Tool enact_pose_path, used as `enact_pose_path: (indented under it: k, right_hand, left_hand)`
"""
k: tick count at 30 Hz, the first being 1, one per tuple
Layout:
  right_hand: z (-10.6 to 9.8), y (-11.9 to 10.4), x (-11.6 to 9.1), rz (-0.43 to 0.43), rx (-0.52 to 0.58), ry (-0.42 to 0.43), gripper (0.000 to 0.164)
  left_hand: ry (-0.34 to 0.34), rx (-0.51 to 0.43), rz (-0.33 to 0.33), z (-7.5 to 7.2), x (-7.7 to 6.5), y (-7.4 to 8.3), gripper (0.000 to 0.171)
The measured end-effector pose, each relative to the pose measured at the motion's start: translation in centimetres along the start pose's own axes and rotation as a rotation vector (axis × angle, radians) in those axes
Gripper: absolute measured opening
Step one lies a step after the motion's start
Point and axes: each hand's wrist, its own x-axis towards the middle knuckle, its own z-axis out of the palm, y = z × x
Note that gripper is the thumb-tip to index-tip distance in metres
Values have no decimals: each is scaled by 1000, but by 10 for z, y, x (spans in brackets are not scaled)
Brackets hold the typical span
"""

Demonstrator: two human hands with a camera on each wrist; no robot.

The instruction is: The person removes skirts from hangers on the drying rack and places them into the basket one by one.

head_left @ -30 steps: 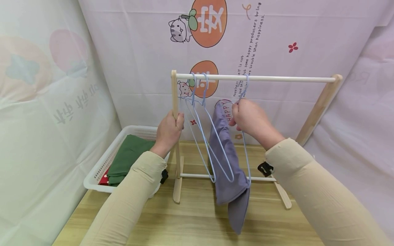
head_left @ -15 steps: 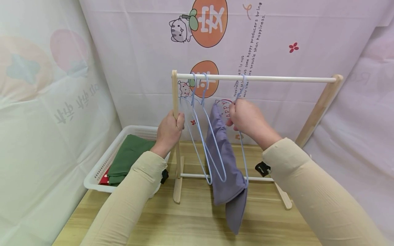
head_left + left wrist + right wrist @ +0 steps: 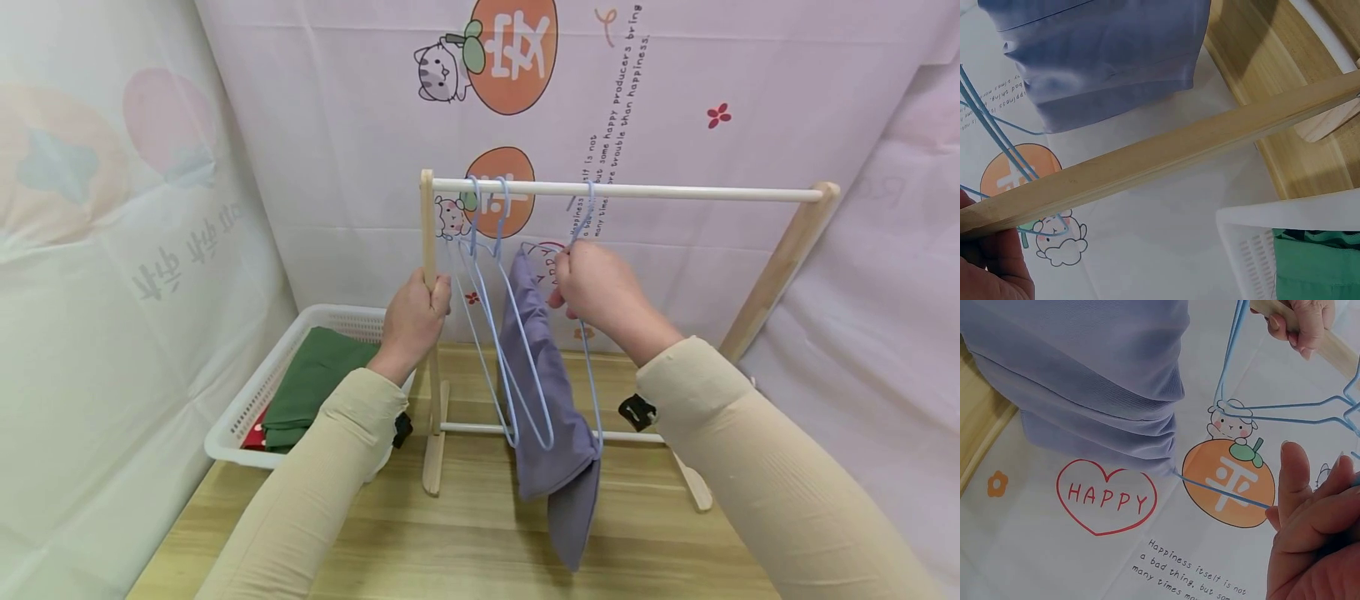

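Note:
In the head view, my left hand grips the left wooden post of a small clothes rack. My right hand holds a blue clothes hanger just below its hook, which sits at the white top rail. A purple garment drapes from that hanger, bunched toward its left arm; what kind it is I cannot tell. The right wrist view shows the garment's gathered edge on the hanger's thin wire, left of my fingers. Two bare blue hangers hang between my hands.
On the table at the left stands a white plastic basket with folded green cloth and red dotted cloth. The rack's right post and lower white rail frame the space. Printed sheets surround the table.
My right hand has shifted slightly left, bringing the hanger and purple garment along the rail. The bare hangers have swung a little. My left hand has stayed on the post.

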Motion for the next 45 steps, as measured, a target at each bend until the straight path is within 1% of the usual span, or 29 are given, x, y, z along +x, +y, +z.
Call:
enact_pose_path:
  k: [8, 17, 24, 26, 29, 31, 35, 38, 41, 45]
  right_hand:
    - [0, 0, 0, -8, -2, 1, 41]
    - [1, 1, -1, -22, 2, 5, 41]
    - [1, 1, -1, -28, -3, -2, 41]
    - [1, 1, -1, -27, -4, -4, 40]
    - [0, 1, -1, -21, -2, -7, 40]
    - [-1, 1, -2, -17, 1, -9, 40]
    - [-1, 2, -1, -21, 0, -13, 40]
    - [-1, 2, -1, -27, -5, -13, 40]
    - [-1, 1, -1, -28, -8, -14, 40]
    - [-1, 1, 0, -27, -9, -11, 40]
  left_hand:
    - [-8, -14, -4, 1, -2, -1, 36]
    - [-38, -88, -30, -2, -7, -2, 32]
    - [-35, -135, -49, -6, -16, -2, 34]
    - [-24, -151, -52, -7, -19, -2, 40]
    - [26, -180, -47, -8, -24, -1, 48]
    - [87, -190, -39, -7, -28, -1, 52]
    - [217, -226, -38, -5, -38, -1, 48]
    - [291, -251, -41, -4, -45, -3, 43]
    - [337, -275, -38, -3, -53, -4, 38]
    - [360, -302, -34, 1, -63, -4, 33]
